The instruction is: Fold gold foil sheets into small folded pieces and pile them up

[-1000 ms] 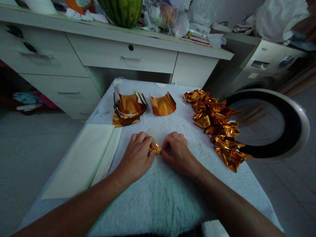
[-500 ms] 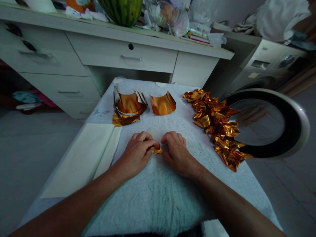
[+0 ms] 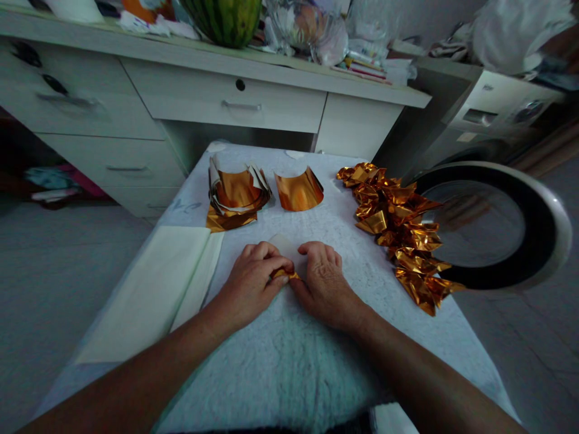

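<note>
Foil pc (image 3: 281,273) in L hand (image 3: 257,276)

Bare on left hand (image 3: 253,274), right hand (image 3: 323,286) and both forearms (image 3: 151,364) above the desk (image 3: 357,259); creased across the right knuckles (image 3: 319,264), tapering toward the wrists (image 3: 359,316).

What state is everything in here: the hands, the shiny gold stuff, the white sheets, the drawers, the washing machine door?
Left hand: pinching the small gold piece.
Right hand: thumb at that piece, index finger apart from thumb.
Small gold piece: partly hidden by fingers.
Gold sheet stack: curled upward.
Single gold sheet: curved, lying apart.
Gold heap: creased, piled.
White sheets: flat.
Drawers: shut.
Washing machine door: open.
</note>
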A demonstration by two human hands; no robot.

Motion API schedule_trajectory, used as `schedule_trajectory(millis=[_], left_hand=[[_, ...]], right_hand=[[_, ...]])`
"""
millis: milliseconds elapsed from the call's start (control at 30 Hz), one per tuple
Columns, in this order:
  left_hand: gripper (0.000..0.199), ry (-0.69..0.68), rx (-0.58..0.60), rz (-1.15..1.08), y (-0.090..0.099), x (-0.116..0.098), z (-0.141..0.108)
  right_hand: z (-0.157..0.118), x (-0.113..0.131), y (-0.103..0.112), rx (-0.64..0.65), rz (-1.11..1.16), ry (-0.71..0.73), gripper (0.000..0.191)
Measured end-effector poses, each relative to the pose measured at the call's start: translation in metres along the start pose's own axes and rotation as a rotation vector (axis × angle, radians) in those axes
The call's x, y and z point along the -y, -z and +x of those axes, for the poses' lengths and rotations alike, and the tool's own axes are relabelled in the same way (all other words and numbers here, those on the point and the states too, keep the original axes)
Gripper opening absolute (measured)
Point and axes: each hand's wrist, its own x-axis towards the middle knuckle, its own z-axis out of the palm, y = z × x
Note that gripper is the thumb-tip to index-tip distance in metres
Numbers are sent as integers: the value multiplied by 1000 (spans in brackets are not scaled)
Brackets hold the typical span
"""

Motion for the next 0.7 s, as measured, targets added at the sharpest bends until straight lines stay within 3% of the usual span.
schedule_trajectory(millis=[400,700], left_hand=[[13,7,-29,35,-3,-1,0],[13,19,-6,52,-2,-3,2]], right_hand=[[1,-5,5,21,75,-32,33],[1,-7,1,77,-26,38,71]])
